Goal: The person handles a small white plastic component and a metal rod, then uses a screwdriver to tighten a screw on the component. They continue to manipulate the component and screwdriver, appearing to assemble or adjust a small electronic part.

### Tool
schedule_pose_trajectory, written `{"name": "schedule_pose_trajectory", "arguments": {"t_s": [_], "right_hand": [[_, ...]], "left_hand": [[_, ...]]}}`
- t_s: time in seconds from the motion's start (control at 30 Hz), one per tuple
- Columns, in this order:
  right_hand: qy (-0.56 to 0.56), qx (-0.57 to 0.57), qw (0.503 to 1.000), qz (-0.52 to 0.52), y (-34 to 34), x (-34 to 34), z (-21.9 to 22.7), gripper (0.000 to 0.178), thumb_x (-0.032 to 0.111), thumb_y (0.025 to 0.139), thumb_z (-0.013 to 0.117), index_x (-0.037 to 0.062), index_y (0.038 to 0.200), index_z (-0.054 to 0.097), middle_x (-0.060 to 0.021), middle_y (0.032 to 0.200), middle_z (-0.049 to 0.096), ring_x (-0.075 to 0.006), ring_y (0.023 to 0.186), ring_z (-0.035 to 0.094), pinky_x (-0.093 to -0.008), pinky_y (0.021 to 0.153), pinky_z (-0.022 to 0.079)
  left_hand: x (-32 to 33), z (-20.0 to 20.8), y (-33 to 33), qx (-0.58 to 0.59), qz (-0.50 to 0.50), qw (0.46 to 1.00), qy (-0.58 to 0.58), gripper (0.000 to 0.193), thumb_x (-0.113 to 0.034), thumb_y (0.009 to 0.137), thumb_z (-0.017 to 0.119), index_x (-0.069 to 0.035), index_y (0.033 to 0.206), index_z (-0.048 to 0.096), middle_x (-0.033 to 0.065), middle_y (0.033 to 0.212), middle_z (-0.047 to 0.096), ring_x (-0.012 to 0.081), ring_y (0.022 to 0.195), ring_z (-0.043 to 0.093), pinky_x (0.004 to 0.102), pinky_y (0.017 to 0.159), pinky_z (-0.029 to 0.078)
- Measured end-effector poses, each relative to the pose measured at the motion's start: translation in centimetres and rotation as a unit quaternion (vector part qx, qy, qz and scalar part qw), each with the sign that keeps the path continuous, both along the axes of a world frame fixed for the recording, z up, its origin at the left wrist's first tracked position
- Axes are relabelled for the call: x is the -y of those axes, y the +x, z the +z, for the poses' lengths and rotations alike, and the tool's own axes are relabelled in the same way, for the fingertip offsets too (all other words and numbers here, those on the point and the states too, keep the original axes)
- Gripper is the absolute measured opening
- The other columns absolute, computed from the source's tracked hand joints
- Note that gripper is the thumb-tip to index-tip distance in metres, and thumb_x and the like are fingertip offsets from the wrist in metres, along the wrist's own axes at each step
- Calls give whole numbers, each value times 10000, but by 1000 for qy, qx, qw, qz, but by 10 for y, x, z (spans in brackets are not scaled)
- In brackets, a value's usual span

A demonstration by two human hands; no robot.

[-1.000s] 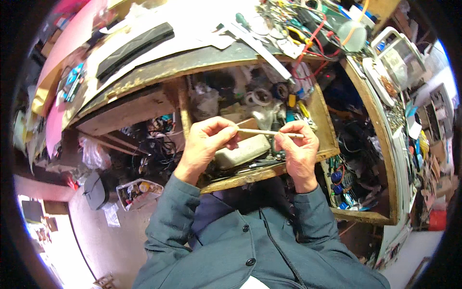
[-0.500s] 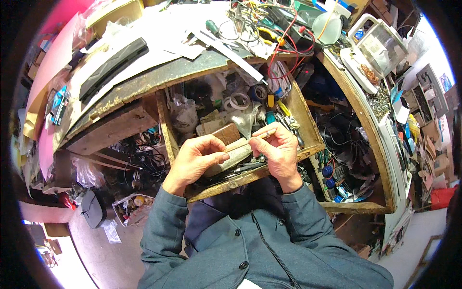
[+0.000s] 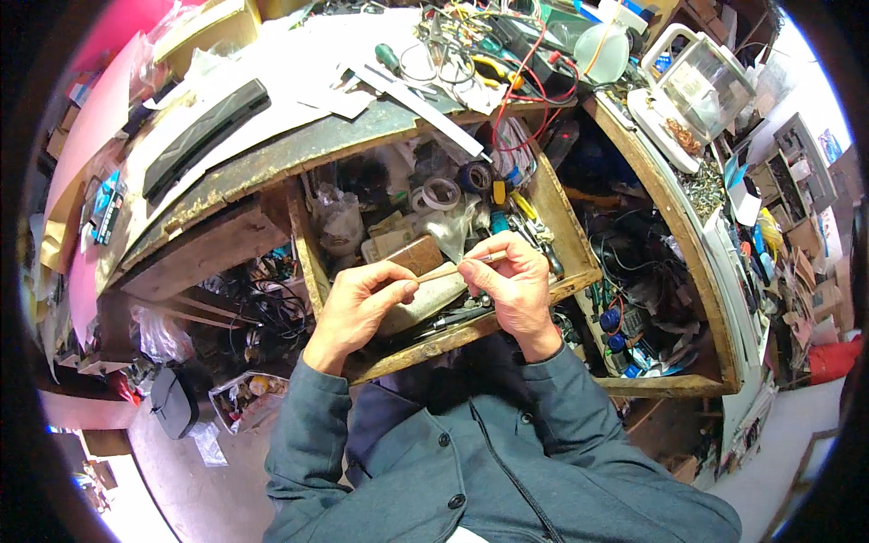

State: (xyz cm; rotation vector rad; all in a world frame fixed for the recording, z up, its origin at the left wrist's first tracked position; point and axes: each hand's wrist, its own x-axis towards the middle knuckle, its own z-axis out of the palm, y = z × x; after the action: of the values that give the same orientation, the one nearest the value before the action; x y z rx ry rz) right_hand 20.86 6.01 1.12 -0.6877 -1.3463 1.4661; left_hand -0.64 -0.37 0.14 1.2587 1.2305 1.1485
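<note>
A thin tan stick (image 3: 438,272) runs between my two hands above an open wooden drawer (image 3: 570,288). My left hand (image 3: 356,308) pinches its left end between thumb and fingers. At the other end my right hand (image 3: 513,288) grips it with thumb and forefinger, and a short pale tip shows past the fingers. Just beneath the stick lies a long greyish-beige object (image 3: 407,312), partly covered by my left hand. Behind the hands the drawer holds a brown box-like item (image 3: 412,257), rolls of tape (image 3: 441,193) and a clear plastic bag (image 3: 339,222).
On the bench above lie a long black casing (image 3: 206,140), a white metal strip (image 3: 425,110), a green-handled screwdriver (image 3: 387,58) and red test leads (image 3: 543,100). A second open compartment (image 3: 674,387) to the right holds cables. A clear-lidded container (image 3: 701,90) stands at the far right.
The left thumb and fingers have closed together more on the stick, and the left hand has drawn slightly left. The right hand still pinches its end. The whole view has shifted a little.
</note>
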Motion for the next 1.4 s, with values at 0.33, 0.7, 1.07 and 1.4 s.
{"name": "schedule_pose_trajectory", "arguments": {"t_s": [0.33, 0.7, 1.07, 1.4], "right_hand": [[-4, 95, 994, 58, -2, 2, 4, 139, 10, 855, 755, 9, 973, 680, -38, 846, 684, -67, 698, 609, -206, 638, 505], [367, 416, 828, -74, 20, -8, 26, 82, 115, 797, 731, 55, 845, 702, -101, 787, 633, -300, 838, 622, -386, 769, 493], [276, 634, 693, -205, 95, -66, 34, 209, 215, 793, 663, 9, 759, 667, -234, 737, 641, -422, 745, 657, -481, 666, 528], [326, 703, 595, -214, 70, -88, 15, 155, 162, 830, 631, 23, 775, 673, -204, 789, 673, -404, 754, 683, -494, 686, 555]], "left_hand": [[5, 7, -6, 149, 125, 980, 35, 109, -85, 862, 768, -6, 926, 729, 39, 824, 715, 85, 736, 643, 232, 695, 515], [1, 7, -2, 149, 99, 984, 17, 170, -175, 953, 669, -10, 986, 694, 36, 792, 689, 97, 729, 644, 246, 688, 529], [-2, -5, -4, 131, 75, 988, 5, 144, -143, 963, 648, -10, 1005, 681, 33, 794, 683, 92, 701, 633, 247, 660, 529], [-5, -6, -5, 127, 59, 990, 17, 150, -166, 966, 652, -23, 993, 690, 27, 784, 685, 91, 690, 635, 236, 635, 510]]}}
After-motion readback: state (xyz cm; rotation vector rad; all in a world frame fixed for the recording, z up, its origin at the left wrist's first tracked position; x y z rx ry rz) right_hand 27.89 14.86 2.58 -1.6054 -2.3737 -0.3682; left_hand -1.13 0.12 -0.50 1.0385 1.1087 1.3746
